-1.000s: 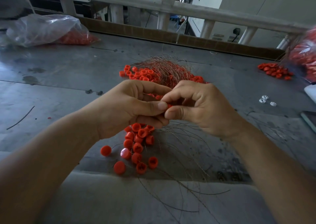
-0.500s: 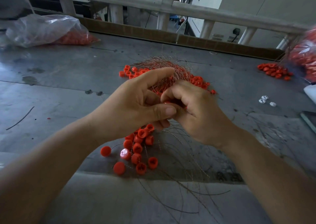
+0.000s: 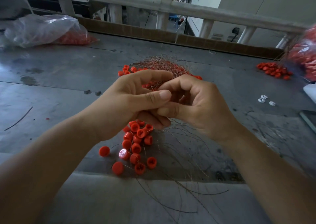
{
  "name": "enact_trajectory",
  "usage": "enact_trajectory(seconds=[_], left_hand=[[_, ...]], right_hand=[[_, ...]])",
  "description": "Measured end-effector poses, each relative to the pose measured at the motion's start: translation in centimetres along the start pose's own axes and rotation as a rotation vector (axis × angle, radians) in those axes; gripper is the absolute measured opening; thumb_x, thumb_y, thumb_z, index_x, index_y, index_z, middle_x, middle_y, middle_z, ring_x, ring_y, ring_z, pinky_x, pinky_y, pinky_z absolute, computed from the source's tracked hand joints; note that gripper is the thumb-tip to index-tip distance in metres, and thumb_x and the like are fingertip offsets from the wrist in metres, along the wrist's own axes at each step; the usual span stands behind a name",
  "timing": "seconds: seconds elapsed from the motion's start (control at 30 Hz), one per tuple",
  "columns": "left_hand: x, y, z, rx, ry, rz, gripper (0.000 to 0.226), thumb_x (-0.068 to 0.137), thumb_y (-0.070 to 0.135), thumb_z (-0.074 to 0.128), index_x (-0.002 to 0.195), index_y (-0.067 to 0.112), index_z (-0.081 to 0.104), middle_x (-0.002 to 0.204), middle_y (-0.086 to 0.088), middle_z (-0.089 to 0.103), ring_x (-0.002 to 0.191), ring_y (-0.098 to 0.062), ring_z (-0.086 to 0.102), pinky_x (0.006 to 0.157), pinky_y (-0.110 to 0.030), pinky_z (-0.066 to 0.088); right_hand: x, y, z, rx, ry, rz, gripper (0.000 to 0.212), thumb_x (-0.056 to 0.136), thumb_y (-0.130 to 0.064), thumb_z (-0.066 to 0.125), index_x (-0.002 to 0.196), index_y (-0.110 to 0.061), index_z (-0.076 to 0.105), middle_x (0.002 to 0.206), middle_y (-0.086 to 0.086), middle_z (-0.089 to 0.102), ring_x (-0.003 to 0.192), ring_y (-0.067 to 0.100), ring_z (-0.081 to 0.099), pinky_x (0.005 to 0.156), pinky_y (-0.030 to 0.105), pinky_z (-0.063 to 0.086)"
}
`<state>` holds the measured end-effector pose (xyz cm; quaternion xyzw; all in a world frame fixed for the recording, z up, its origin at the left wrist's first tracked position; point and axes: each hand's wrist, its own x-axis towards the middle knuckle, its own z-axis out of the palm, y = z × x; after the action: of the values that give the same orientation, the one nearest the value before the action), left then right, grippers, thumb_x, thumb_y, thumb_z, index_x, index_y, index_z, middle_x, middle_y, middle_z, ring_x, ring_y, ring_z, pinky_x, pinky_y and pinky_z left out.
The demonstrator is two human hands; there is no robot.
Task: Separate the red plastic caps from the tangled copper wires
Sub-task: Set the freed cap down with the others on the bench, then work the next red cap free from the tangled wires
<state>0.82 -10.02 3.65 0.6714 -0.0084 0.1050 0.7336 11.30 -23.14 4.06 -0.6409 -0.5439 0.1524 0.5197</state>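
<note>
1. Fingers: the left hand has its thumb flat against the index tip of the right hand. The right fingers are curled in, with the thumb tucked just under.
2. Both hands are pinched together on thin strands of copper wires, which drop out below the grip.
3. Can't tell if a cap sits inside the pinch, as the fingers hide it.
4. The left index is stretched out over the top, apart from the other fingers. The lower left fingers are curled under.
5. Straight below the hands is a loose pile of red caps on the table. Some are open side up, some dome up, and a few have wire running through them.
6. The strands fan out from the grip toward the table's near edge.
7. Behind the hands, mid-table, is a wire tangle with more caps caught in and around it.
8. Far-left corner: a clear plastic bag with red caps inside.
9. Far-right: a small cap heap sits beside a second bag, which is blurred at the right edge.
10. Near the right edge there are small white bits. Near the left edge lies one stray dark wire.
11. A cardboard strip runs along the far edge.
</note>
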Motion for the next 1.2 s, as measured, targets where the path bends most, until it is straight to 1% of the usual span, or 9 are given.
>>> enact_trajectory(seconds=[0.1,0.23,0.33,0.47,0.57,0.87,1.0,1.1,1.2], left_hand=[[0.2,0.2,-0.3,-0.061,0.043,0.02,0.048,0.068,0.021,0.073,0.112,0.015,0.057,0.067,-0.006,0.069,0.058,-0.017,0.067,0.05,-0.023,0.054],[0.2,0.5,-0.6,-0.149,0.081,0.067,0.042,0.064,0.023,0.065,0.105,0.017,0.064,0.074,-0.007,0.071,0.062,-0.016,0.068,0.05,-0.021,0.053],[0.2,0.4,-0.8,-0.123,0.068,0.07,0.028,0.067,0.014,0.072,0.095,0.016,0.072,0.079,-0.007,0.072,0.066,-0.016,0.068,0.05,-0.021,0.052],[0.3,0.5,-1.2,-0.107,0.085,0.095,0.018,0.073,0.011,0.058,0.08,0.015,0.074,0.078,-0.006,0.072,0.066,-0.014,0.067,0.051,-0.02,0.051],[0.2,0.6,-0.9,-0.071,0.079,0.129,0.003,0.069,0.013,0.07,0.067,0.014,0.073,0.072,-0.003,0.07,0.061,-0.01,0.063,0.053,-0.018,0.051],[0.3,0.9,-2.1,0.316,0.328,0.119,0.02,0.055,0.019,0.067,0.074,0.017,0.068,0.063,0.001,0.066,0.055,-0.009,0.063,0.049,-0.018,0.051],[0.2,0.9,-2.7,0.56,0.224,0.032,0.031,0.043,0.042,0.068,0.071,0.027,0.071,0.066,0.003,0.069,0.058,-0.007,0.061,0.054,-0.021,0.051],[0.3,0.4,-2.7,0.658,0.069,-0.091,0.02,0.048,0.032,0.072,0.067,0.029,0.071,0.062,0.008,0.069,0.053,0.003,0.06,0.051,-0.007,0.044],[0.4,-0.2,-2.7,0.746,-0.04,-0.176,0.013,0.06,0.02,0.077,0.066,0.031,0.071,0.062,0.009,0.069,0.053,0.002,0.061,0.053,-0.007,0.046]], right_hand=[[0.2,0.2,-0.5,0.087,-0.062,0.063,0.038,0.059,-0.036,0.07,0.094,-0.022,0.063,0.082,-0.005,0.068,0.078,0.012,0.067,0.071,0.026,0.055],[0.2,0.2,-0.5,0.114,-0.082,0.098,0.024,0.067,-0.032,0.062,0.089,-0.021,0.063,0.071,-0.015,0.067,0.067,-0.001,0.063,0.062,0.012,0.048],[0.2,-0.3,-0.5,0.069,-0.063,0.089,0.021,0.069,-0.034,0.059,0.087,-0.024,0.062,0.064,-0.019,0.064,0.058,-0.003,0.058,0.053,0.01,0.044],[0.3,-0.4,-1.0,-0.034,-0.024,0.061,0.001,0.076,-0.025,0.06,0.075,-0.026,0.06,0.056,-0.021,0.06,0.052,-0.006,0.053,0.05,0.006,0.039],[0.2,-0.4,-1.5,-0.093,-0.002,0.048,0.015,0.081,-0.015,0.063,0.07,-0.024,0.06,0.054,-0.016,0.057,0.048,-0.003,0.049,0.047,0.008,0.036],[0.2,-0.2,-2.1,-0.233,-0.026,0.056,0.015,0.083,-0.012,0.064,0.07,-0.018,0.063,0.056,-0.01,0.055,0.052,0.001,0.049,0.051,0.011,0.04],[0.2,0.2,-2.3,-0.336,-0.096,0.113,0.014,0.082,-0.016,0.066,0.07,-0.023,0.064,0.058,-0.012,0.057,0.055,-0.002,0.052,0.053,0.009,0.04],[0.2,0.5,-2.4,-0.446,-0.216,0.178,0.018,0.082,-0.02,0.066,0.067,-0.029,0.061,0.066,-0.012,0.06,0.063,-0.004,0.054,0.058,0.007,0.041],[0.1,0.5,-2.2,-0.505,-0.325,0.225,0.02,0.082,-0.023,0.066,0.066,-0.033,0.059,0.068,-0.016,0.059,0.07,-0.011,0.054,0.063,0.003,0.04]])
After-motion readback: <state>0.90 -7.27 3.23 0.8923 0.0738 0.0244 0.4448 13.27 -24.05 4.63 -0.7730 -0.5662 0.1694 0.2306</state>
